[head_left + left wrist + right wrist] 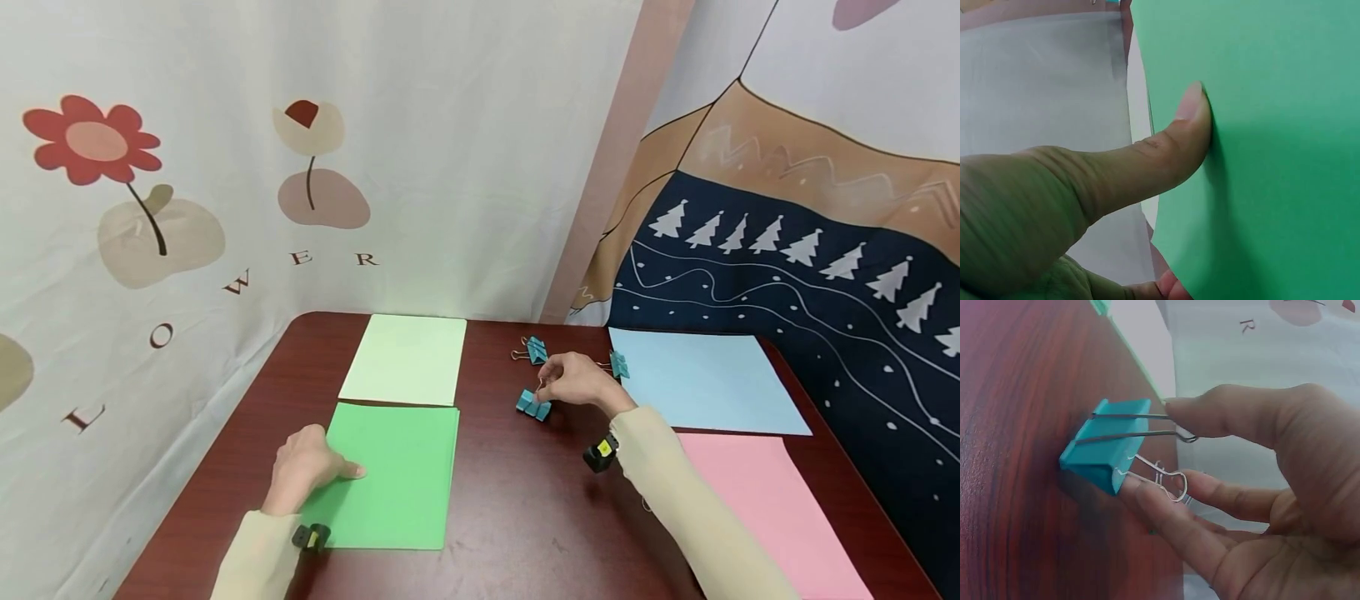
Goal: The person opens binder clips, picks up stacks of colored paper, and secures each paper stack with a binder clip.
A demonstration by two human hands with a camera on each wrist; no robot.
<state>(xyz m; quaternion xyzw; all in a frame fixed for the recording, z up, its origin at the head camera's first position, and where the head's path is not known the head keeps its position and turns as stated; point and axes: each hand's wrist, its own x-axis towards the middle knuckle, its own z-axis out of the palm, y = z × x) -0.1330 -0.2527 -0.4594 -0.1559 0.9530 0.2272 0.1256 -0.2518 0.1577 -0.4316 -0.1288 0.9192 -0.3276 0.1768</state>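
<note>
At the left edge of the green paper (397,475), my left hand (307,462) grips the sheets. In the left wrist view its thumb (1191,119) lies on top of the paper, and fingertips show by the lower edge. My right hand (577,381) holds a teal binder clip (533,405) by its wire handles, just over the table. The right wrist view shows the thumb on one handle of the binder clip (1107,440) and fingers around the other. Two more teal binder clips lie beyond it, one left (536,350) and one right (618,364) of the hand.
Pale green paper (405,358) lies just beyond the green stack. At the right are light blue paper (705,379) and pink paper (772,508), partly behind the right sleeve. All rest on a dark brown table (510,517) with printed curtains behind.
</note>
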